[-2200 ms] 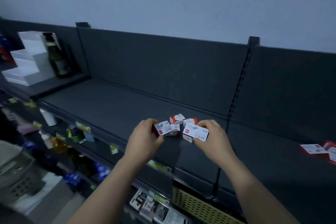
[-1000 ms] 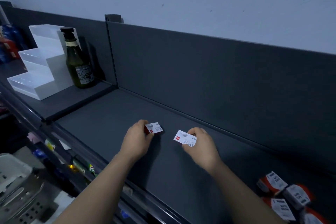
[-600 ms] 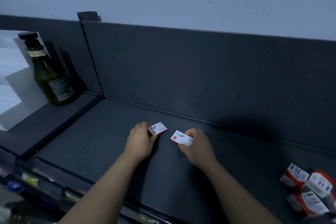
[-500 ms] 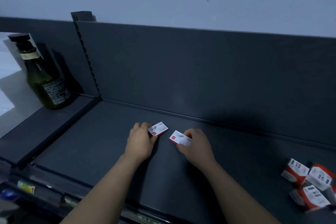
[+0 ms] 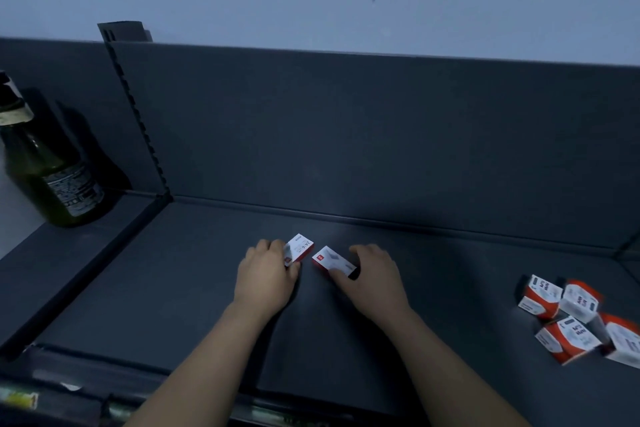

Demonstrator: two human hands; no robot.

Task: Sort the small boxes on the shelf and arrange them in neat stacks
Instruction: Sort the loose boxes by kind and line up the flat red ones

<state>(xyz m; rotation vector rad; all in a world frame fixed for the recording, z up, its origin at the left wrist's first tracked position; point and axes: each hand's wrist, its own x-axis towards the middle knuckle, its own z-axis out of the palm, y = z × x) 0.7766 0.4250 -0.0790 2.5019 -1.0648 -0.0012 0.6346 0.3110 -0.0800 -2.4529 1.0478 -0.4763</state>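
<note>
On the matte dark shelf (image 5: 194,291), the left hand (image 5: 265,276) grips the flat red-and-white left box (image 5: 300,249); the right hand (image 5: 372,279) pinches the right box (image 5: 331,262).

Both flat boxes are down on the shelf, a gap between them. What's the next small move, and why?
Probably slide the right box left with the right hand until it sits flush beside the left box, which the left hand holds. They lie apart and at different angles, so nothing is aligned yet.
</note>
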